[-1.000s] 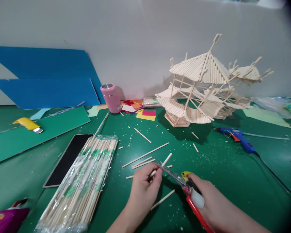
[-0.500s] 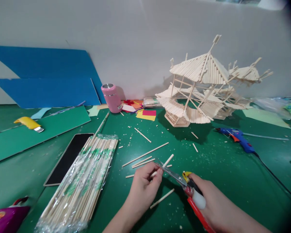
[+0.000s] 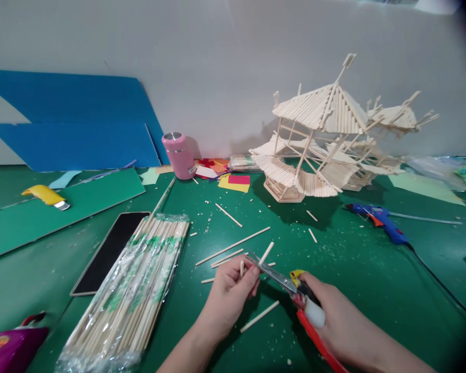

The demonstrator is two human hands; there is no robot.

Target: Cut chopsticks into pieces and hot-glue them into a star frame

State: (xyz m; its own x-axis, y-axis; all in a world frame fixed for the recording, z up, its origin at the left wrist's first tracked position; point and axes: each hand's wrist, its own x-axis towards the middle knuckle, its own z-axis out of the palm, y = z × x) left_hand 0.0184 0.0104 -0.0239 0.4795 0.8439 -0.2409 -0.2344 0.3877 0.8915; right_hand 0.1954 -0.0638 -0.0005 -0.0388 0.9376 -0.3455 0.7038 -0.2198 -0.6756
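My left hand [image 3: 233, 290] pinches a short pale wooden stick [image 3: 266, 253] between thumb and fingers at the lower middle; a second stick end pokes up between the fingers. My right hand [image 3: 330, 316] is wrapped round the red, black and yellow handles of a pair of scissors [image 3: 281, 280]. Their blades lie across the held stick, close to my left fingertips. Several loose sticks [image 3: 233, 246] lie behind my left hand, and one cut stick [image 3: 260, 316] rests in front, between my forearms.
A plastic pack of sticks [image 3: 135, 280] overlaps a dark tablet [image 3: 108, 254] at left, near a yellow cutter [image 3: 44, 195]. A pink flask [image 3: 179, 158] and a stick-built pavilion model [image 3: 314, 150] stand behind. A blue glue gun [image 3: 384, 223] lies right, its cord trailing.
The held stick has shifted slightly left and tilted more upright, and its other end now shows between my left fingers. The scissors and my right hand have moved slightly left.
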